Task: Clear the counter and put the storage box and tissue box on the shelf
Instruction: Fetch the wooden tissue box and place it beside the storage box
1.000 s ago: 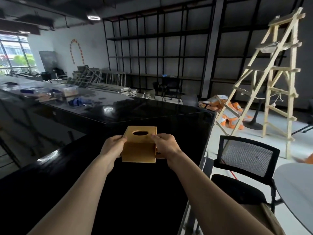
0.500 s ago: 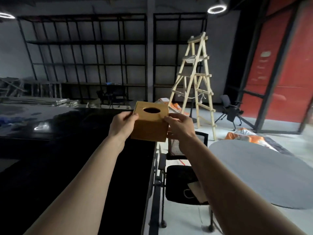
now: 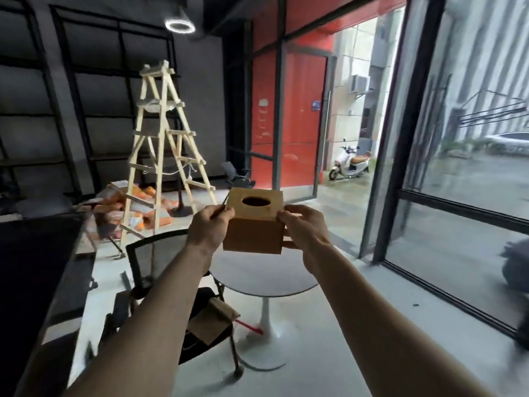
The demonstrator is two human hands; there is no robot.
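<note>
A wooden cube tissue box (image 3: 253,234) with an oval hole in its top is held up in front of me, level and upright. My left hand (image 3: 210,229) grips its left side and my right hand (image 3: 305,232) grips its right side, both arms stretched forward. The black counter (image 3: 31,265) lies at the lower left, away from the box. Black metal shelves (image 3: 86,90) line the back wall at the left. The storage box is not in view.
A round white table (image 3: 266,276) and a black mesh chair (image 3: 148,253) stand right below my hands. A wooden stepladder (image 3: 163,133) and orange bags (image 3: 143,213) are behind. Glass walls and an open doorway (image 3: 349,116) with a scooter are to the right.
I have turned right with the tissue box still in both hands. The box has gone from above the counter to above the round table, and the glass front has come into view.
</note>
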